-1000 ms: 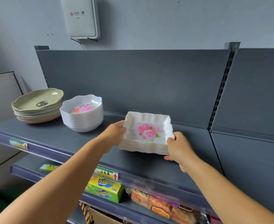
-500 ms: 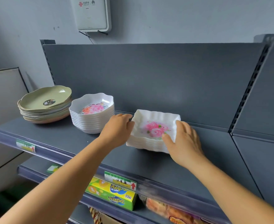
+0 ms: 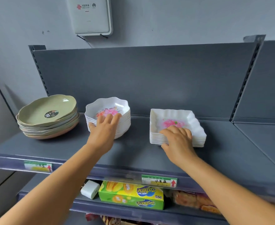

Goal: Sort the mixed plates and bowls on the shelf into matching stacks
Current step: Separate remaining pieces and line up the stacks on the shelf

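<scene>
Three stacks on the grey shelf (image 3: 149, 153), one hand on each white stack.
Green round plates (image 3: 47, 114) sit far left of the round floral bowls (image 3: 115, 111); left hand (image 3: 104, 127) lies over the bowls' near rim, fingers spread, gripping nothing. Right of the bowls, well apart, the square floral dishes (image 3: 182, 117); right hand (image 3: 177, 138) curls over their front edge, thumb underneath.

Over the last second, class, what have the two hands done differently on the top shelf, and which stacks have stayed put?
The left hand let go of the stack of square white flowered dishes and moved left onto the stack of round scalloped white flowered bowls. The right hand shifted from the square stack's right side to its front edge, fingers over the rim. The stack of green round plates stayed put on the grey shelf.
</scene>
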### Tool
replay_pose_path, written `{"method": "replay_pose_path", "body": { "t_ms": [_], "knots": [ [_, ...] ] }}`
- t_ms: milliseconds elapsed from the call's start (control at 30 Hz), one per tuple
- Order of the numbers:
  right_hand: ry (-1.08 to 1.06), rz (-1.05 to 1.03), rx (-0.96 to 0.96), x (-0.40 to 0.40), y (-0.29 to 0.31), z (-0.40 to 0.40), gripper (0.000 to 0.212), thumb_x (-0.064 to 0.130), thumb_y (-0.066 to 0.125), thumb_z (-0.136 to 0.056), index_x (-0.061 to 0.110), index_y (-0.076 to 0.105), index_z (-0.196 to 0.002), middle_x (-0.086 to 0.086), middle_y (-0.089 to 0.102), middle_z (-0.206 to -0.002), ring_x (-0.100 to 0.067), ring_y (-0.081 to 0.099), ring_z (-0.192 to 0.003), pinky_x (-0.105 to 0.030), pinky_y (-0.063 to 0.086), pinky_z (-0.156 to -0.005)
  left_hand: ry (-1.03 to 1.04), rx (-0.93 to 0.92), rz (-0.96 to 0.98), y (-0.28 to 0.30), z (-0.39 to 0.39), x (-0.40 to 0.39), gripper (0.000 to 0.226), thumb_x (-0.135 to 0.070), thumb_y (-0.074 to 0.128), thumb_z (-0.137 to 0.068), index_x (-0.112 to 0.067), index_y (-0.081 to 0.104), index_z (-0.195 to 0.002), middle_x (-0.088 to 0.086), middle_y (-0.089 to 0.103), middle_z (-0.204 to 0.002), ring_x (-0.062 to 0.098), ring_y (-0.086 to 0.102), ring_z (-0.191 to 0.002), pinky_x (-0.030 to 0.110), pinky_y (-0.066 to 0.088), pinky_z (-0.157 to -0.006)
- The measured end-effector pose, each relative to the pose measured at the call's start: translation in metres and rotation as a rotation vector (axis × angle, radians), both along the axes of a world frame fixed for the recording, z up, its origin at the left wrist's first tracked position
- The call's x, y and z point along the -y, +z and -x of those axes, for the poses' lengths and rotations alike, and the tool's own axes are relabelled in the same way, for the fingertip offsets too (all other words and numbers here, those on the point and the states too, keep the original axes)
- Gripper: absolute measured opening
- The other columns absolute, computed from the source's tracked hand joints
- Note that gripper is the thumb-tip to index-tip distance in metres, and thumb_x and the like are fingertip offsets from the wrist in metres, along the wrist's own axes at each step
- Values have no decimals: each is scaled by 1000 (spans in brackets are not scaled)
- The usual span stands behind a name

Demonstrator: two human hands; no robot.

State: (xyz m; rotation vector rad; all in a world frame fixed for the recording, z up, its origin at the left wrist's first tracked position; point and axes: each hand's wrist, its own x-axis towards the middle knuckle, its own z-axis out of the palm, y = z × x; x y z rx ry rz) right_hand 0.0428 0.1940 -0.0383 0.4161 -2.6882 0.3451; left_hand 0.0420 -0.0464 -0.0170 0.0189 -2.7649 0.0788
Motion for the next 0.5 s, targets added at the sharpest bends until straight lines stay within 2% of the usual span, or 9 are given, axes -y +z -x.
{"method": "replay_pose_path", "body": {
  "t_ms": [100, 267, 400, 500],
  "knots": [
    [-20, -2, -1, 11, 1, 2, 30, 23, 57, -88, 25, 59, -117, 5, 54, -123, -23, 45, -118, -30, 19, -98, -93, 6, 15, 1, 6, 19, 79, -8, 62, -83, -27, 21, -148, 3, 32, -143, 33, 28, -132, 53, 36, -96],
    [-36, -19, 7, 25, 4, 8, 31, 24, 54, -90, 25, 56, -121, 7, 51, -129, -20, 42, -121, -28, 15, -99, -213, 38, 28, 6, 15, 31, 74, -17, 61, -87, -25, 23, -149, 4, 33, -143, 32, 30, -132, 49, 36, -100],
    [-55, -33, 36, 28, 6, 10, 32, 25, 54, -89, 28, 55, -121, 8, 50, -129, -19, 42, -122, -27, 12, -101, -225, 33, 36, 5, 18, 30, 77, -16, 59, -86, -26, 19, -150, 7, 32, -140, 32, 31, -128, 46, 38, -97],
    [-63, -51, 54, 34, 11, 5, 42, 33, 56, -87, 31, 49, -128, 10, 46, -135, -17, 37, -128, -29, 12, -108, -234, 14, 27, 6, 15, 29, 79, -27, 61, -86, -29, 16, -151, 6, 32, -139, 30, 32, -128, 45, 37, -98]
  ]
}}
